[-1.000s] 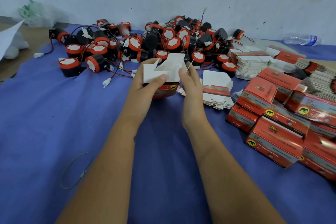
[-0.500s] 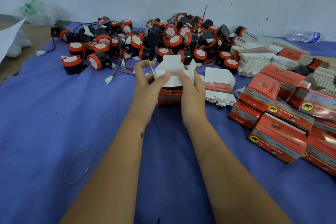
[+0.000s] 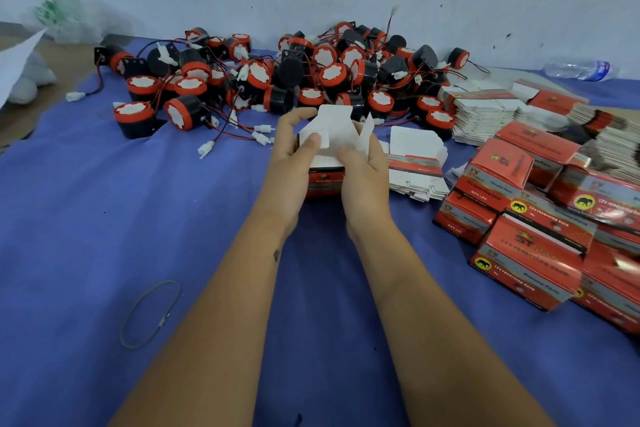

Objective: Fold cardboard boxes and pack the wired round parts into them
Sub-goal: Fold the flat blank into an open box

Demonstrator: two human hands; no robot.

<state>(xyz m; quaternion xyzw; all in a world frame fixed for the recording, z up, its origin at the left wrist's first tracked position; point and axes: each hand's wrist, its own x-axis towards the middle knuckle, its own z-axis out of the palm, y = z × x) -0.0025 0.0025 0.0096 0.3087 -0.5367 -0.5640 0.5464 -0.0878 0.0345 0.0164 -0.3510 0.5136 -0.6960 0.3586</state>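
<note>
At the centre of the tabletop (image 3: 104,218), which is covered in blue cloth, a red cardboard box (image 3: 323,182) stands between the two hands with its white flaps (image 3: 334,130) raised. The left hand (image 3: 294,152) grips the box's left side, thumb pressed onto a white flap from the near side and fingers curled round the far side. The right hand (image 3: 363,170) grips the right side, thumb on the white flap just beside the left thumb, fingers wrapped behind a side flap. The printed red body of the box shows below and between both palms.

Toward the far edge, a pile of wired round parts (image 3: 311,73), black with red rims and white faces, lies well beyond the hands; their red and black leads with white connectors (image 3: 206,149) trail toward the box. Just right of the right hand lies a stack of flat unfolded boxes (image 3: 415,156), and further flat stacks (image 3: 485,114) sit behind it. Folded red boxes (image 3: 526,253) crowd the right edge. A wire loop (image 3: 149,314) lies near the left forearm. A plastic bottle (image 3: 578,69) lies at the far right corner against the wall.
</note>
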